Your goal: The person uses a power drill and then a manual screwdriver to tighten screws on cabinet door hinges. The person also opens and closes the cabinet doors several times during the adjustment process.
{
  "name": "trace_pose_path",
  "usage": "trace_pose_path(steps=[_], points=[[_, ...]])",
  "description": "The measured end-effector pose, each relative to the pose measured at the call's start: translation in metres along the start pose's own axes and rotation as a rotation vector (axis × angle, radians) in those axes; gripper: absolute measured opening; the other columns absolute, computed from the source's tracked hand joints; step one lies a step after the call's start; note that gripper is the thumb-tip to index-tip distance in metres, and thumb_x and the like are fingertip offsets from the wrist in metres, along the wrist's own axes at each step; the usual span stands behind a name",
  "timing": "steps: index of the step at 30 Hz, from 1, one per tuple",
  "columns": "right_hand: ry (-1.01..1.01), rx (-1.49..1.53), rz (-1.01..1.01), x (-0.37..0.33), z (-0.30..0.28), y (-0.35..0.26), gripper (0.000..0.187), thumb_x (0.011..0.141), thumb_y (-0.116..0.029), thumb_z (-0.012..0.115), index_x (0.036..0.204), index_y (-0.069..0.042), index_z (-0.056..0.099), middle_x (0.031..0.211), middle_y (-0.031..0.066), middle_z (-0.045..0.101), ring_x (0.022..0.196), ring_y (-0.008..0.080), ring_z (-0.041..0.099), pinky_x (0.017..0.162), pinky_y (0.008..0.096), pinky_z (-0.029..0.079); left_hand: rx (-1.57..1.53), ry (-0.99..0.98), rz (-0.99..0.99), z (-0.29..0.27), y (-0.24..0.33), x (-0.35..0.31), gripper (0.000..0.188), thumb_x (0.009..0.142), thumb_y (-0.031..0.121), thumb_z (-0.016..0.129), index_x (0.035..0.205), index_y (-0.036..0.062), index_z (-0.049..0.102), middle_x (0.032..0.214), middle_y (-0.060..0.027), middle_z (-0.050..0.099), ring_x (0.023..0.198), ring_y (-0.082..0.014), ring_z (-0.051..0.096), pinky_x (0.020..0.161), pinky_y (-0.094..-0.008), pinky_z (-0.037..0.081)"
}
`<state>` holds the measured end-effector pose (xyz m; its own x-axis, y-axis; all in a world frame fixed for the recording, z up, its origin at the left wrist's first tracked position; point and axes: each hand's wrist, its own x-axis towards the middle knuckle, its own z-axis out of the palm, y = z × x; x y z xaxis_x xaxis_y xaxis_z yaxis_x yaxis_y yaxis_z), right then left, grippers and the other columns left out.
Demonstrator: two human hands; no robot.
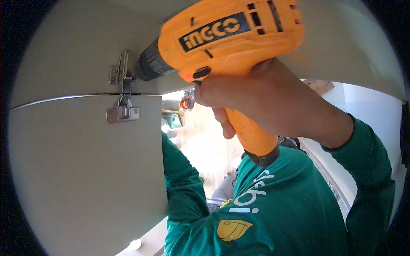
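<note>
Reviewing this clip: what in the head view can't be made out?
- Left hand: not visible; the green sleeve runs behind the grey door panel.
- Drill tip: the black chuck of the orange drill meets the metal hinge; bit and screw hidden.
- Right hand: covers the trigger.
- Background beyond the gap: overexposed, too blurred to identify.

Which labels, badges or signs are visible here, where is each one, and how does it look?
Label on the orange drill: top centre, a slanted black strip with orange lettering.
Lettering on the green shirt: lower centre, pale letters running diagonally.
Badge on the same shirt: below the lettering, yellow, helmet-shaped.
No packages or screens in view.
</note>
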<state>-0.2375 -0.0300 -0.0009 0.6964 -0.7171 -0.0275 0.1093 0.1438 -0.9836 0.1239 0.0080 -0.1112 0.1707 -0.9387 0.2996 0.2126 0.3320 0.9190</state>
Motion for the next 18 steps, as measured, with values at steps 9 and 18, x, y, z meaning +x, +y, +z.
trace_pose_path(steps=[9, 18], points=[[0.288, 0.36, -0.043, -0.075, 0.01, 0.021, 0.031, 0.09, -0.008, 0.071, 0.118, 0.002, 0.064, 0.097, 0.0114, 0.07, 0.065, 0.0179, 0.068, 0.061, 0.0318, 0.056, -0.01, -0.05, -0.048, 0.001, 0.021, -0.021, 0.054, 0.105, 0.031, 0.053, 0.155, 0.0125, 0.042, 0.163, -0.0074, 0.036, 0.154, -0.0353, 0.024, 0.126, -0.0609, 0.013], [0.19, 0.821, -0.092, -0.2, -0.038, 0.142, 0.04, 0.082, -0.005, 0.08, 0.116, 0.005, 0.062, 0.081, 0.0163, 0.068, 0.069, 0.0249, 0.068, 0.064, 0.0403, 0.06, -0.063, -0.149, -0.132, 0.016, 0.034, -0.047, 0.056, 0.105, 0.03, 0.053, 0.157, 0.0137, 0.041, 0.167, -0.0068, 0.034, 0.157, -0.0362, 0.021, 0.128, -0.0624, 0.01]])
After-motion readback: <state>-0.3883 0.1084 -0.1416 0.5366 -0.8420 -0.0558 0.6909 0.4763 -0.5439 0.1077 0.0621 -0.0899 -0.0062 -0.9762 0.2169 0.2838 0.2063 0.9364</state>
